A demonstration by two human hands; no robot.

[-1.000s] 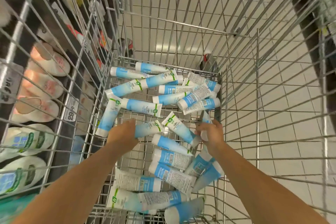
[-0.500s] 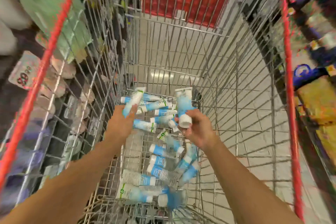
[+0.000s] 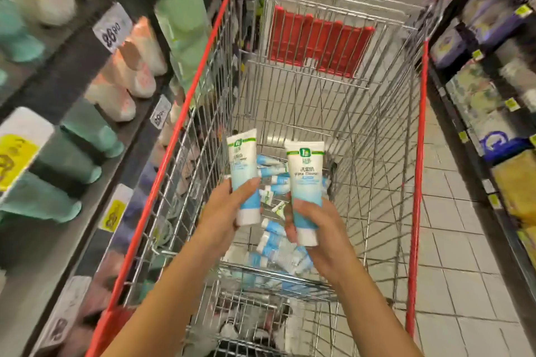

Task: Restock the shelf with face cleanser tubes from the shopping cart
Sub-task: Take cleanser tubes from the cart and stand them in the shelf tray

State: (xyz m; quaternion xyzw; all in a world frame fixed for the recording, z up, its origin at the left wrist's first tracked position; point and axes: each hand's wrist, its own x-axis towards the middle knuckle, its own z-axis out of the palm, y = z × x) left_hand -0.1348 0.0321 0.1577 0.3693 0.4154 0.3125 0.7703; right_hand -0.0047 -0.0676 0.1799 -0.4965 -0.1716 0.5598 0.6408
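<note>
Head view: how far along is the restock?
— Early, I'd judge. The left hand [image 3: 223,211] grips a tube [image 3: 243,174], the right hand [image 3: 316,229] grips a second tube [image 3: 306,185], hands apart, above the cart [image 3: 185,101].
— What's left?
— A heap of tubes [image 3: 275,243] (too blurred to count) lies below the hands; the shelf [image 3: 43,240] is left of them.

The shopping cart [image 3: 377,153] is made of thin, shiny metal wire. Its top rim [image 3: 417,153] is covered in smooth red plastic. The seat flap [image 3: 316,38] at the far end is red plastic too. The face cleanser tubes [image 3: 306,182] are made of smooth, slightly shiny plastic. The floor [image 3: 452,240] is laid with smooth, glossy tiles.
</note>
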